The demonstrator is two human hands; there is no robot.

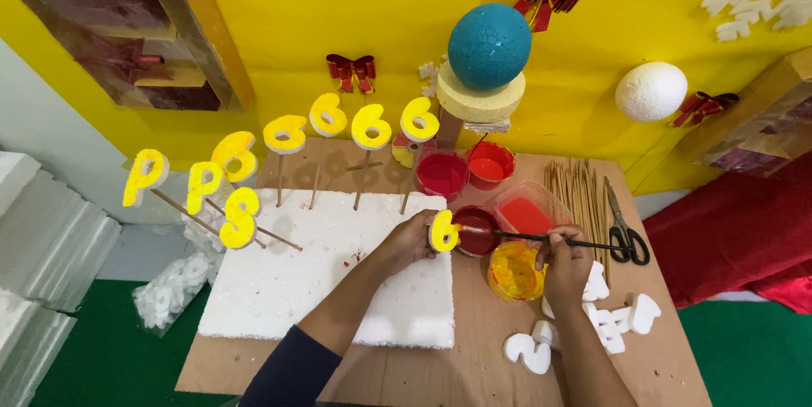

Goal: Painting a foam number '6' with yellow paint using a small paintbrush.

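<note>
My left hand [408, 240] holds a small foam numeral [443, 231], painted yellow, over the edge of a white foam slab [296, 288]. My right hand [565, 265] grips a thin paintbrush [524, 238] whose tip touches the numeral. Directly below the brush sits a cup of yellow paint [513, 272]. A red paint bowl [477, 233] lies just behind the numeral. Several yellow foam characters on sticks [288, 134] stand stuck in the slab's far and left edges.
Red paint containers [441, 173] and a clear tub [529, 211] sit at the back. Wooden skewers [579, 191] and black scissors [624, 225] lie to the right. Unpainted white foam shapes [609, 314] are near my right wrist. A teal ball [489, 46] stands behind on the brown board [491, 356].
</note>
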